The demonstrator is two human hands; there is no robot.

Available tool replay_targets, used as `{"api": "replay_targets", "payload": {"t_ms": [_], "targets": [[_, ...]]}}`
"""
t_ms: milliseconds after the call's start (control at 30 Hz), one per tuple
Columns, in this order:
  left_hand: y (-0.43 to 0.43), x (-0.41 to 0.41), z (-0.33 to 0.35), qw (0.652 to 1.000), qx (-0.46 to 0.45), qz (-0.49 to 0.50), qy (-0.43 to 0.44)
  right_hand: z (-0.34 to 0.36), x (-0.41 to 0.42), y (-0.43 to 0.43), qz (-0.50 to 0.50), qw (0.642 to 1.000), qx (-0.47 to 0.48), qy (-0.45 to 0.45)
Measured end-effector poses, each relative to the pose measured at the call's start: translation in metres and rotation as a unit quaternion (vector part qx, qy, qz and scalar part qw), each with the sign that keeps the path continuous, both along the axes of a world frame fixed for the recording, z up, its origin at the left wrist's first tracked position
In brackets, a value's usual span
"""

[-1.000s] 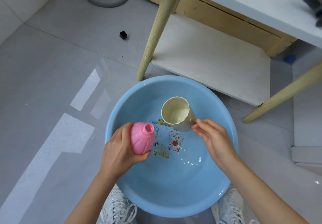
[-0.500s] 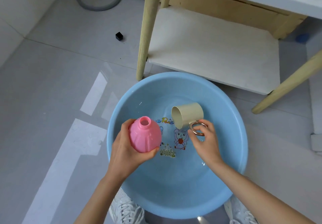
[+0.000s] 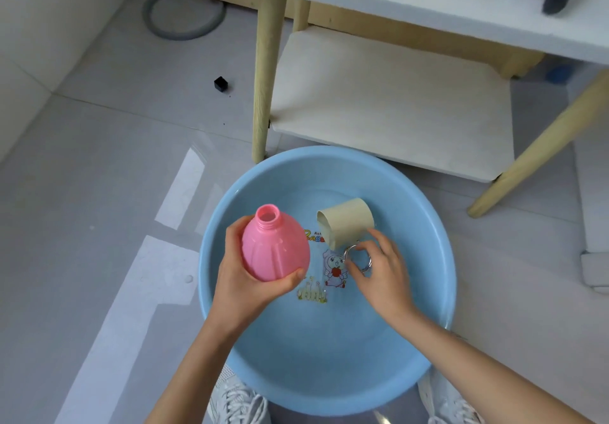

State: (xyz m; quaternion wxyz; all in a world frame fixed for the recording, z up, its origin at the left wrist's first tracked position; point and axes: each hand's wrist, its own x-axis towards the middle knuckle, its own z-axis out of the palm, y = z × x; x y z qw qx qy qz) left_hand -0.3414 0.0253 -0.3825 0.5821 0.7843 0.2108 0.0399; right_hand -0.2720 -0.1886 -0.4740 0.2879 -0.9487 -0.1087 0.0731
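Note:
A round light-blue basin with cartoon prints on its floor stands on the grey tiles and holds shallow water. My left hand grips a pink plastic bottle from below, its uncapped mouth pointing up and away over the basin's left side. A cream cup lies tipped on its side above the basin floor, mouth facing left. My right hand pinches the cup's metal ring handle with thumb and fingers.
A wooden table with pale legs and a white lower shelf stands just beyond the basin. A small black cube and a grey hose ring lie on the floor at left. My white shoes are under the basin's near rim.
My right hand has tipped the cup from mouth-up onto its side, mouth turned left. My left hand has raised the pink bottle a little and tilted it more upright.

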Motion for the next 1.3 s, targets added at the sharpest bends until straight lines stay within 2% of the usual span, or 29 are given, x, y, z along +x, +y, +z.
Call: {"api": "replay_targets", "payload": {"t_ms": [267, 700, 967, 1133, 1300], "targets": [[-0.01, -0.001, 0.048, 1.0, 0.003, -0.005, -0.025, 0.1, 0.014, -0.001, 0.065, 0.99, 0.12, -0.033], [-0.016, 0.004, 0.171, 0.995, -0.041, -0.037, -0.084, 0.284, 0.03, -0.013, 0.068, 0.97, 0.166, -0.166], [-0.019, 0.012, 0.222, 0.993, -0.045, -0.058, -0.097, 0.34, 0.073, -0.02, 0.058, 0.969, 0.146, -0.191], [-0.023, 0.023, 0.241, 0.991, -0.058, -0.059, -0.101, 0.348, 0.123, -0.028, 0.064, 0.984, 0.048, -0.159], [-0.027, 0.037, 0.247, 0.991, -0.062, -0.062, -0.098, 0.339, 0.146, -0.031, 0.053, 0.989, 0.005, -0.135]]}}
